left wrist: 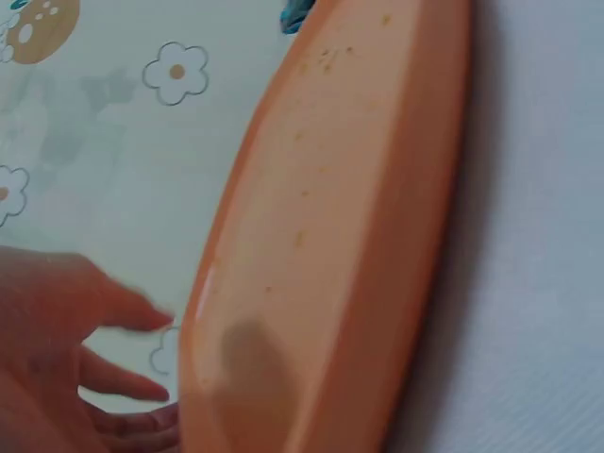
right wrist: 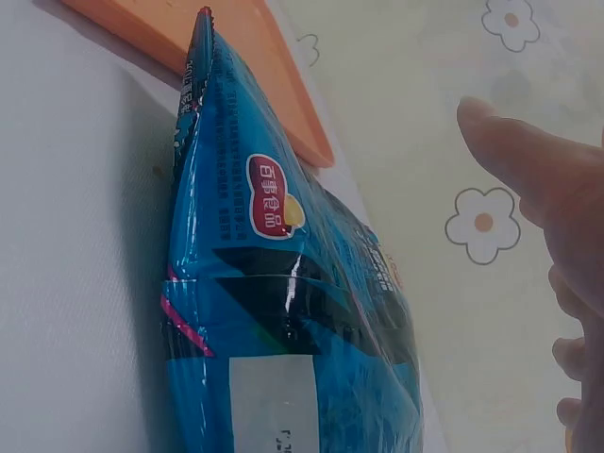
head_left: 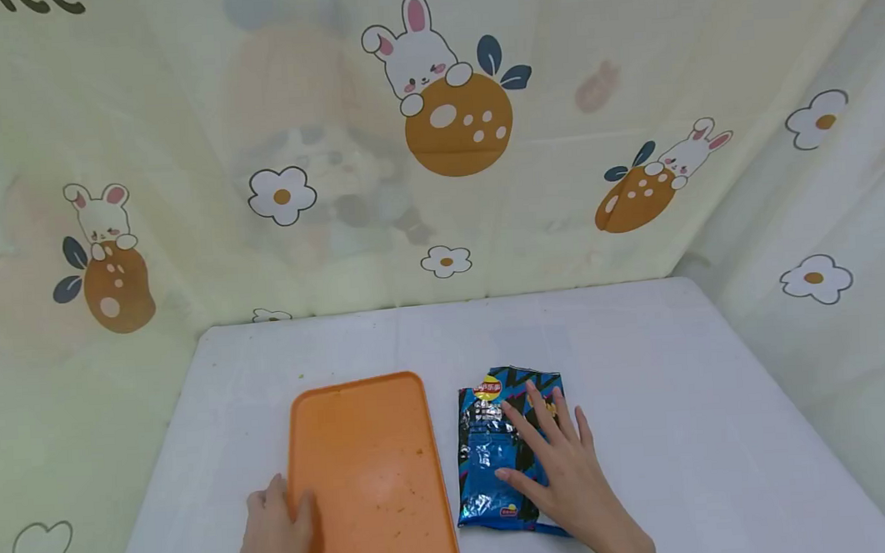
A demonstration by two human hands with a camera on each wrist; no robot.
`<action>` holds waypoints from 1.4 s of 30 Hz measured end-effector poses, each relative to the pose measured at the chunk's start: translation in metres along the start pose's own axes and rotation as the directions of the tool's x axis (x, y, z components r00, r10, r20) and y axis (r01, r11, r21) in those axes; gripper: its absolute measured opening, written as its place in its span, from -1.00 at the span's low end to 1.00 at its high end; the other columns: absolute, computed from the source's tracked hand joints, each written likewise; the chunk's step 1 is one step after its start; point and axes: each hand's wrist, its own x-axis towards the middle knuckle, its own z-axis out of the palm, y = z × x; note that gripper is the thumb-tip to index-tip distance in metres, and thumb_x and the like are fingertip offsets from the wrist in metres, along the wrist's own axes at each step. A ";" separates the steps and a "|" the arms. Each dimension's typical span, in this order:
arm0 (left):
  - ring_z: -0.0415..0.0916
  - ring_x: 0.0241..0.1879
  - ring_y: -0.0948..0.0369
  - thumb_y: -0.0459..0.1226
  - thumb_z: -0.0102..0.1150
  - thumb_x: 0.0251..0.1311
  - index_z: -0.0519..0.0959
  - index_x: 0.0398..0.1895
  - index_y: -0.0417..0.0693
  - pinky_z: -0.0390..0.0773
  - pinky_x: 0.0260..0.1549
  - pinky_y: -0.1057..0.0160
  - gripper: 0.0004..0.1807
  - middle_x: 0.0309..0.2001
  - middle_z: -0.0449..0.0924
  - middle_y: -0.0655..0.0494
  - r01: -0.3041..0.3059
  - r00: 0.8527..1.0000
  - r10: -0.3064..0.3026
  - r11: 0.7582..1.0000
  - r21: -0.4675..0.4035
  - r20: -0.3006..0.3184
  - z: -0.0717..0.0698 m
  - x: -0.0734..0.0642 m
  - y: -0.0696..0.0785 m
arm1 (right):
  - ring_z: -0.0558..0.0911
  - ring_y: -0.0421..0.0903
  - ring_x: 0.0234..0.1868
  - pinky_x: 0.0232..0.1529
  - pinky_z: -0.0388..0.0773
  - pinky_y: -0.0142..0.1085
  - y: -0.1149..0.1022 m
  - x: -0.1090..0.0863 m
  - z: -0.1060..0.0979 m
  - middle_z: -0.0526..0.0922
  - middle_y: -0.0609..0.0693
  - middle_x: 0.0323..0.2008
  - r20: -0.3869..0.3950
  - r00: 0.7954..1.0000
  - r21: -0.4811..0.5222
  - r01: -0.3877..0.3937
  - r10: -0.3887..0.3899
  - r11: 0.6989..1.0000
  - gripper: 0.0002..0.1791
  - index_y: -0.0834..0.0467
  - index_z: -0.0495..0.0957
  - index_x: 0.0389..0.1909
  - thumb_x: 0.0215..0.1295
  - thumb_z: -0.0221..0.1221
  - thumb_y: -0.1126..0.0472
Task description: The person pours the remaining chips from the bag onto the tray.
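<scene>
At the left edge of an orange tray (head_left: 366,481), my left hand (head_left: 274,532) has its thumb above the rim and its other fingers along the outer side. The left wrist view shows that hand (left wrist: 57,349) with its fingers apart at the end of the tray (left wrist: 293,208), a shadow falling inside. To the tray's right lies a blue and black chip bag (head_left: 486,466), flat on the table. My right hand (head_left: 573,474) is spread over its right part, partly hiding it. Seen from the right wrist, the thumb (right wrist: 519,156) is held apart from the bag (right wrist: 274,302).
Small crumbs dot the tray floor. Everything rests on a white-covered table (head_left: 683,431). A pale curtain (head_left: 561,245) with rabbits and flowers hangs behind the far edge and along the sides.
</scene>
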 end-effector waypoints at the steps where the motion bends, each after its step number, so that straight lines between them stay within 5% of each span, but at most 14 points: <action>1: 0.57 -0.14 -0.26 -0.22 0.12 0.44 0.34 0.31 -0.54 0.63 -0.26 -0.14 -0.42 0.03 0.41 -0.50 -0.001 1.000 0.001 1.000 -0.004 -0.005 0.001 0.000 -0.001 | -0.04 0.45 0.59 0.35 -0.04 0.54 0.000 0.000 0.000 0.07 0.20 0.62 0.000 1.000 0.001 -0.001 0.001 1.000 -0.12 -0.10 0.26 0.56 0.32 0.14 -0.42; 13: 0.58 -0.25 -0.23 -0.49 -0.05 0.31 0.51 0.10 -0.54 0.60 -0.29 -0.16 -0.64 -0.15 0.53 -0.38 -0.017 0.996 0.012 0.998 -0.057 -0.092 0.007 0.003 -0.006 | 0.00 0.57 0.53 0.32 0.03 0.54 0.002 -0.002 -0.004 0.04 0.20 0.63 0.010 1.000 0.038 -0.023 0.022 0.999 -0.09 -0.09 0.24 0.58 0.27 0.32 -0.25; 24: 0.59 -0.18 -0.23 -0.48 -0.03 0.34 0.50 0.15 -0.51 0.60 -0.24 -0.15 -0.63 -0.11 0.54 -0.37 0.013 0.997 -0.015 1.000 -0.028 -0.074 0.007 0.005 -0.005 | 0.18 0.53 0.48 0.20 0.23 0.55 0.015 -0.004 -0.005 -0.03 0.37 0.60 0.008 0.982 0.130 -0.186 0.187 0.974 0.16 0.06 0.01 0.64 0.16 0.49 -0.09; 27: 0.59 -0.20 -0.23 -0.46 -0.02 0.34 0.50 0.15 -0.49 0.60 -0.30 -0.14 -0.63 -0.12 0.55 -0.36 0.024 0.997 -0.026 0.999 -0.022 -0.075 0.007 0.005 -0.005 | 0.12 0.55 0.49 0.22 0.14 0.57 0.019 -0.008 -0.005 -0.08 0.35 0.62 0.071 0.951 0.161 -0.310 0.302 0.937 0.16 0.04 -0.05 0.65 0.21 0.43 -0.16; 33: 0.60 -0.22 -0.23 -0.44 -0.02 0.34 0.50 0.18 -0.46 0.59 -0.35 -0.14 -0.61 -0.12 0.56 -0.35 0.046 0.997 -0.047 0.999 -0.015 -0.053 0.005 0.003 -0.005 | 0.04 0.48 0.55 0.30 0.13 0.50 0.031 -0.021 0.000 -0.15 0.37 0.62 0.193 0.841 0.255 -0.541 0.506 0.801 0.22 0.07 -0.19 0.67 0.23 0.40 -0.18; 36: 0.60 -0.26 -0.21 -0.44 -0.02 0.34 0.50 0.19 -0.45 0.59 -0.37 -0.12 -0.61 -0.14 0.56 -0.35 0.059 0.997 -0.059 0.998 -0.015 -0.053 0.004 0.004 -0.004 | 0.16 0.41 0.51 0.34 0.26 0.38 0.035 -0.027 0.004 -0.09 0.35 0.62 0.224 0.803 0.281 -0.596 0.553 0.752 0.22 0.10 -0.18 0.67 0.23 0.39 -0.20; 42: 0.59 -0.25 -0.20 -0.44 -0.02 0.36 0.49 0.22 -0.42 0.57 -0.36 -0.12 -0.60 -0.12 0.56 -0.35 0.090 0.994 -0.091 0.996 -0.021 -0.057 0.005 0.005 -0.003 | 0.35 0.32 0.36 0.30 0.44 0.21 0.036 -0.034 0.014 0.14 0.36 0.53 0.258 0.756 0.281 -0.654 0.601 0.702 0.17 0.15 -0.10 0.65 0.26 0.35 -0.23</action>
